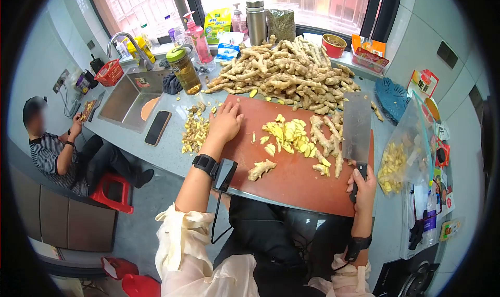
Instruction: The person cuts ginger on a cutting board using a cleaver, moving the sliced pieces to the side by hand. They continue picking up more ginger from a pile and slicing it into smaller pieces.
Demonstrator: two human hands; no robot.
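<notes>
My left hand (226,122) lies with its fingers spread on the top left corner of the reddish-brown cutting board (297,185), holding nothing. At the board's right side, my right hand (362,185) is wrapped round the black handle of a cleaver (357,127), its wide blade pointing away from me. Sliced ginger (287,134) is piled mid-board, with whole ginger roots (324,135) between the slices and the blade. One small ginger piece (261,169) rests near the front edge. Small ginger scraps (196,130) lie left of the board, and a big heap of ginger (286,73) stands behind it.
Left of the scraps are a phone (158,128), a lidded jar (185,73) and a sink (130,101). A bag of ginger pieces (394,164) and a blue leaf-shaped dish (391,100) are at the right. Another person (57,156) sits at the far left.
</notes>
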